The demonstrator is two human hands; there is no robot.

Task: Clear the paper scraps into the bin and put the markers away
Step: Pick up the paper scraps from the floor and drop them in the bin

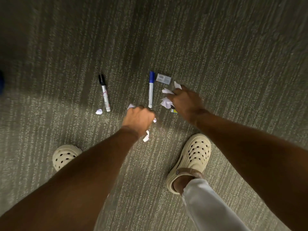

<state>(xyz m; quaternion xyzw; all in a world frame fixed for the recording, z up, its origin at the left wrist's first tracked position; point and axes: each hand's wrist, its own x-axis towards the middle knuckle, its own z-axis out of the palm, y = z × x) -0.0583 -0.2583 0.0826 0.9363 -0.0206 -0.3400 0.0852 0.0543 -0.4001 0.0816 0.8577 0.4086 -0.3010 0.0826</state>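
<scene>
On the grey carpet lie a black-capped marker [104, 93] and, right of it, a blue-capped marker [151, 89]. My left hand [139, 120] is closed on white paper scraps; bits stick out above it [130, 106] and hang below it [146, 136]. My right hand [186, 101] reaches down beside the blue marker, its fingers closed on crumpled white scraps [166, 101]. One loose scrap [98, 111] lies by the black marker's end. A small yellow and black item [174, 110] shows under my right hand.
A small grey rectangular card or packet [164, 78] lies just right of the blue marker's cap. My two feet in cream clogs [191, 157] [64, 155] stand close below the hands. A blue object [1, 81] shows at the left edge. No bin is in view.
</scene>
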